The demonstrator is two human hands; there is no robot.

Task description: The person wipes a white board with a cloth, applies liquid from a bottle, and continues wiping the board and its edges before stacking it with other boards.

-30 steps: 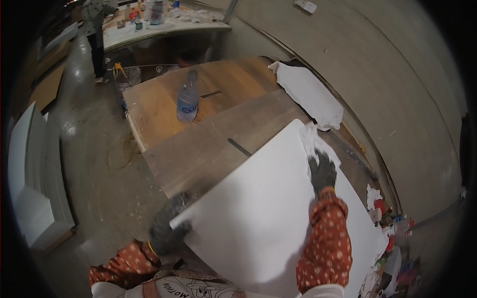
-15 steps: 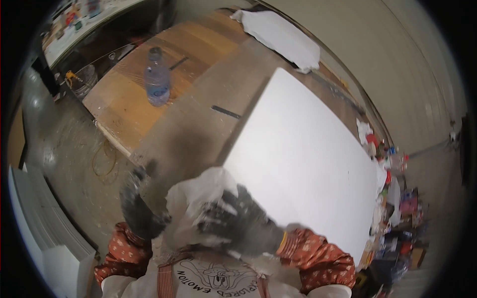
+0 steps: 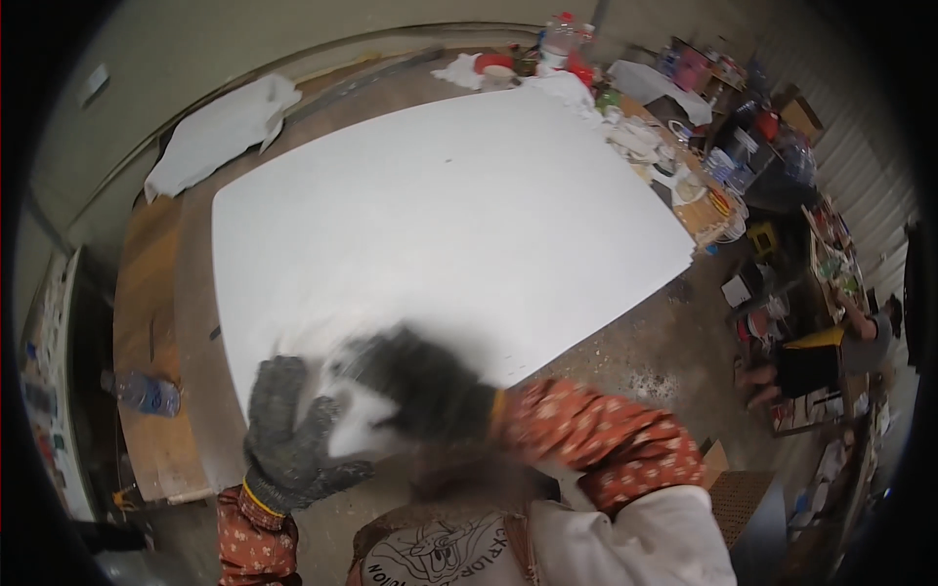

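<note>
A large white board lies flat across the table in front of me. My left hand, in a dark grey knit glove, is at the board's near left corner with its fingers stretched and the thumb apart. Close to its right, my right hand, in the same kind of glove, is over the board's near edge and smeared by motion. White crumpled cloth shows beneath and beside the right hand's fingers, which bend over it. How much of the cloth lies under the palm is hidden.
A clear plastic bottle lies on the wooden table top at left. A white sheet rests at the far left. Rags and a red-capped jug crowd the far right corner. A person is off to the right.
My view has turned right, bringing the whole board in front of me. My left hand has come from beside the table to the board's corner. The right hand and cloth are now over the board.
</note>
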